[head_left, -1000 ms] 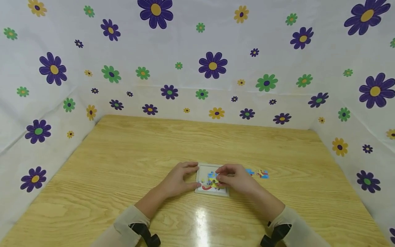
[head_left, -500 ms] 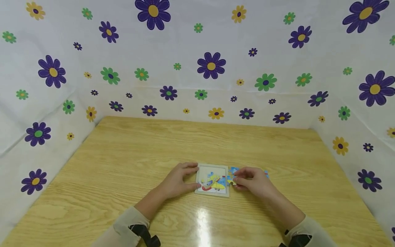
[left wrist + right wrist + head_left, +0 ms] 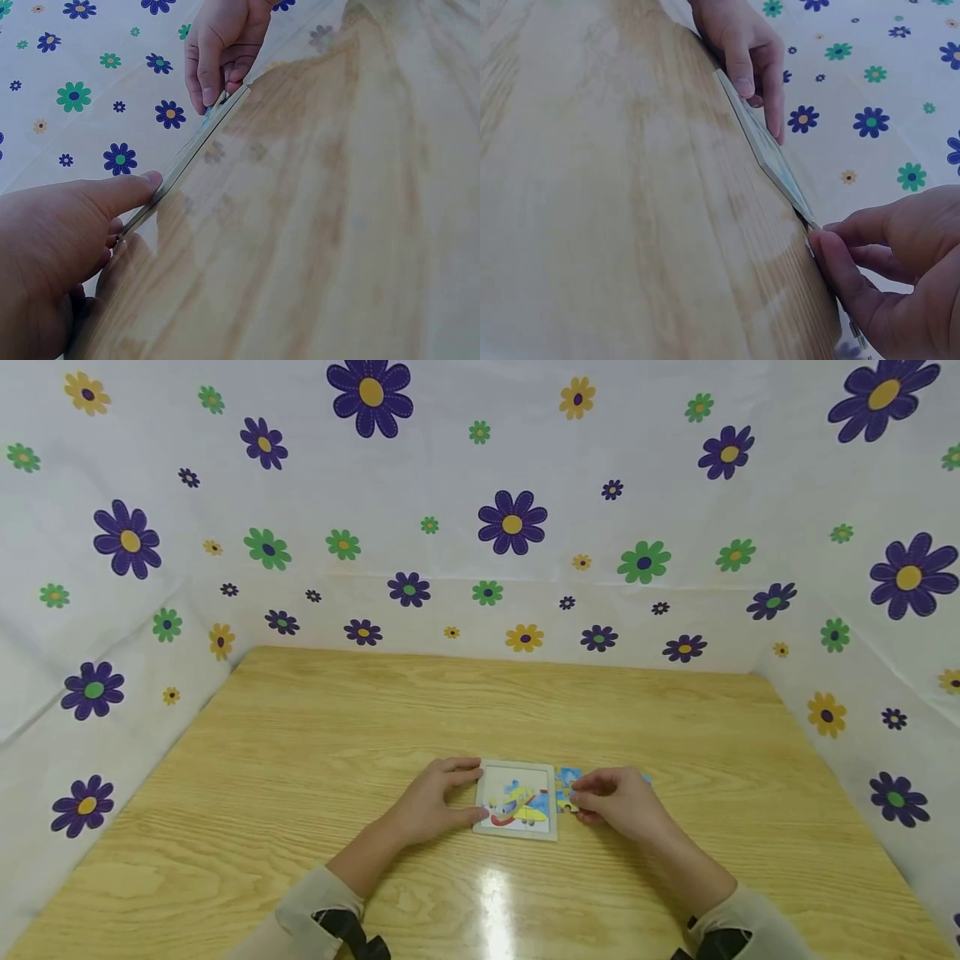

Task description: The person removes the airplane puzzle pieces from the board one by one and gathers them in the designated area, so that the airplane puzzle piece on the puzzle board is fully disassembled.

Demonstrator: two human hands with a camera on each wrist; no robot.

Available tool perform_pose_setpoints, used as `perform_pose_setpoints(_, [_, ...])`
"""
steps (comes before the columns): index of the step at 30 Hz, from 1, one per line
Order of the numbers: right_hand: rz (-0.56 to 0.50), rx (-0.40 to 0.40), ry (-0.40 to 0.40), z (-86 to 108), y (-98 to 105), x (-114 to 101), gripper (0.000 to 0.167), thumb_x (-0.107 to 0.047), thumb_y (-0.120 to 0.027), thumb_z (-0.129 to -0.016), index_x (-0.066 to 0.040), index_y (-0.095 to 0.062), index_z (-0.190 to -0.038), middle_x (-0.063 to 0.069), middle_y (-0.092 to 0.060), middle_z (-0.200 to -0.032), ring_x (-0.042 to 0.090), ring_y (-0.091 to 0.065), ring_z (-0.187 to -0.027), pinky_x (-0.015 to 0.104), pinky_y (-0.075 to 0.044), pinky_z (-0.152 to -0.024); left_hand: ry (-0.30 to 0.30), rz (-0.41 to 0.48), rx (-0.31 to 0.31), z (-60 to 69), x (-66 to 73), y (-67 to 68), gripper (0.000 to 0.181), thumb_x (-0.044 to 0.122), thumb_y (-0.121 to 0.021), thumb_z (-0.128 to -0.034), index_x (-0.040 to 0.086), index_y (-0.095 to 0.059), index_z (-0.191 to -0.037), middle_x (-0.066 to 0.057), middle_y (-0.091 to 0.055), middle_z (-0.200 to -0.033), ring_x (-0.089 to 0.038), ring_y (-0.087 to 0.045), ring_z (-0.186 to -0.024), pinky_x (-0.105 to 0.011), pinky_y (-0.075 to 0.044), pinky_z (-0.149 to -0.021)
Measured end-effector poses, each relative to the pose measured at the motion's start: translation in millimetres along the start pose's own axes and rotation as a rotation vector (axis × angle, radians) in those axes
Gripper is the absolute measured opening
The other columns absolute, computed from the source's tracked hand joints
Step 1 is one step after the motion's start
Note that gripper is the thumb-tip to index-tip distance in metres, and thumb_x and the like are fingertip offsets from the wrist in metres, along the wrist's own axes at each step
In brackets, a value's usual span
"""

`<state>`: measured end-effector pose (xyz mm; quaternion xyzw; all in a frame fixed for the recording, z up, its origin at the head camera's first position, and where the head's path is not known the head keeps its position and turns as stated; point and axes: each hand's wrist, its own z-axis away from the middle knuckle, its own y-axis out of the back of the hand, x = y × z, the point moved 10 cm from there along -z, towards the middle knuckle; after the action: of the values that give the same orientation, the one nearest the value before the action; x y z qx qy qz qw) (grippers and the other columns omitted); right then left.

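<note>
A square jigsaw puzzle tray (image 3: 517, 836) with a pale frame lies on the wooden table, partly filled with a yellow airplane picture. My left hand (image 3: 435, 802) holds the tray's left side, thumb at the near part and fingers at the far corner. Just right of the tray, my right hand (image 3: 622, 802) pinches a yellow-and-blue puzzle piece (image 3: 564, 802) between thumb and fingers. A blue puzzle piece (image 3: 570, 776) lies directly behind it. In the right wrist view, the right fingertips (image 3: 826, 238) are beside the tray's edge, and the pinched piece is mostly hidden.
Another blue piece (image 3: 647, 779) shows partly behind the right hand. The wooden table (image 3: 375, 710) extends around the tray. A white cloth with printed flowers (image 3: 450, 552) stands along the back and both sides.
From over the tray, my right hand has moved right with the yellow-and-blue piece to beside the tray's right edge, uncovering the airplane picture. The left hand stays on the tray.
</note>
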<state>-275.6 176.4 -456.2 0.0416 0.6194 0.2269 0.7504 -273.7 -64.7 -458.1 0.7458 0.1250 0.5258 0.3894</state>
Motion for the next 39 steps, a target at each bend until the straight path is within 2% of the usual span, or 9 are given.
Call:
perform_pose_setpoints(11, [0.024, 0.065, 0.013, -1.6, 1, 2, 0.019, -0.001, -0.071, -0.09, 0.01, -0.069, -0.106, 0.014, -0.073, -0.092, 0.015, -0.071, -0.076, 0.026, -0.061, -0.067, -0.006, -0.013, 0.012, 0.6, 4.1, 4.7, 0.061, 0.034, -0.08, -0.0853, 0.003, -0.062, -0.135, -0.005, -0.054, -0.147, -0.03, -0.047, -0.136, -0.051, -0.041, -0.111])
perform_pose_setpoints(22, [0.06, 0.101, 0.023, 3.4, 1, 1, 0.021, -0.001, -0.075, -0.086, 0.007, -0.068, -0.104, 0.014, -0.069, -0.093, 0.016, -0.071, -0.074, 0.026, -0.06, -0.066, 0.017, -0.002, 0.007, 1.9, -1.9, -1.2, 0.062, 0.034, -0.081, -0.0845, 0.005, -0.062, -0.136, -0.002, -0.053, -0.148, -0.029, -0.044, -0.139, -0.05, -0.039, -0.114])
perform_pose_setpoints(26, [0.11, 0.114, 0.035, 2.2, 2, -4, 0.02, -0.006, -0.076, -0.086, 0.003, -0.07, -0.103, 0.01, -0.07, -0.091, 0.014, -0.068, -0.075, 0.025, -0.059, -0.065, 0.016, 0.0, 0.005, 0.4, -0.6, -1.1, 0.062, 0.034, -0.081, -0.0846, 0.006, -0.061, -0.137, -0.002, -0.052, -0.148, -0.029, -0.045, -0.138, -0.049, -0.039, -0.113])
perform_pose_setpoints(29, [0.096, 0.093, 0.031, -0.1, -2, -6, 0.021, -0.007, -0.076, -0.087, 0.002, -0.071, -0.105, 0.01, -0.069, -0.093, 0.013, -0.068, -0.077, 0.025, -0.059, -0.067, 0.016, -0.001, 0.002, -0.6, -0.5, -1.5, 0.063, 0.034, -0.081, -0.0848, 0.006, -0.061, -0.137, -0.002, -0.052, -0.149, -0.028, -0.045, -0.137, -0.049, -0.04, -0.113])
perform_pose_setpoints(34, [-0.022, 0.001, 0.031, -5.5, -19, -10, 0.026, -0.003, -0.072, -0.089, 0.008, -0.068, -0.113, 0.014, -0.067, -0.099, 0.015, -0.07, -0.082, 0.028, -0.061, -0.073, 0.011, 0.0, 0.002, -1.2, -1.1, -2.4, 0.063, 0.035, -0.081, -0.0846, 0.007, -0.061, -0.137, -0.001, -0.053, -0.148, -0.028, -0.045, -0.138, -0.048, -0.04, -0.113])
perform_pose_setpoints(39, [0.03, -0.097, 0.116, -8.3, -43, -24, 0.03, -0.008, -0.073, -0.09, 0.007, -0.068, -0.115, 0.012, -0.07, -0.095, 0.014, -0.071, -0.081, 0.026, -0.06, -0.072, 0.009, 0.009, 0.016, -1.3, -1.1, -1.8, 0.061, 0.034, -0.081, -0.0841, 0.006, -0.062, -0.136, -0.002, -0.054, -0.147, -0.029, -0.046, -0.137, -0.049, -0.04, -0.113])
